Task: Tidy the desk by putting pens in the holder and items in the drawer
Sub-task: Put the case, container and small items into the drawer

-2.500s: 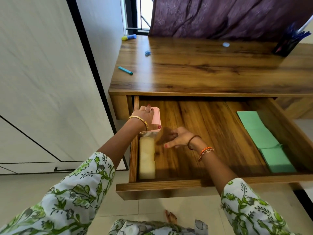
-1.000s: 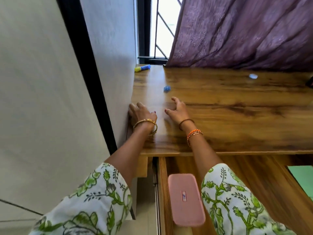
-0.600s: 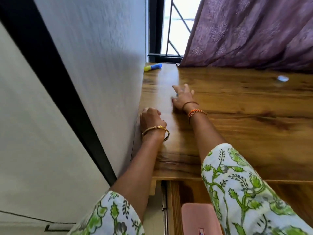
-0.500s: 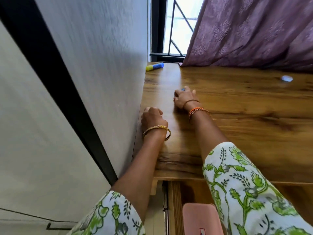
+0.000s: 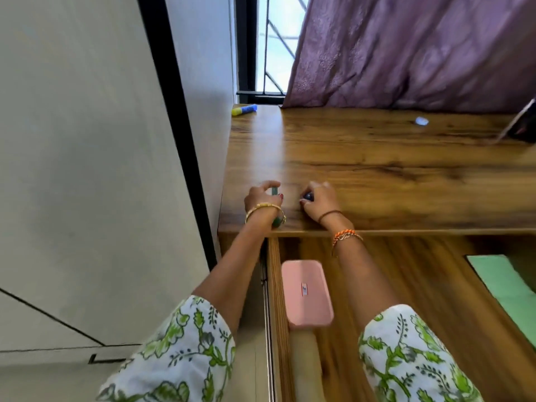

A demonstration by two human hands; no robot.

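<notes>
My left hand (image 5: 261, 200) is near the desk's front left corner, fingers curled round a teal pen (image 5: 274, 191) whose other end shows under the wrist. Beside it, my right hand (image 5: 320, 203) pinches a small dark blue item (image 5: 308, 195) just above the wooden desk top (image 5: 391, 175). Below the desk edge the drawer (image 5: 429, 285) stands open; in it lie a pink case (image 5: 306, 293), a cream object (image 5: 306, 369) in front of that, and green papers (image 5: 504, 288) on the right. The dark pen holder (image 5: 523, 126) is cut off at the right edge.
A yellow and blue marker (image 5: 244, 109) lies at the desk's back left corner by the window. A small pale blue item (image 5: 421, 121) sits near the back right. A white wall runs along the desk's left side; a purple curtain hangs behind.
Both hands have drawn back from the middle of the desk toward its front edge. My right hand has picked up the small blue item; my left carries the teal pen.
</notes>
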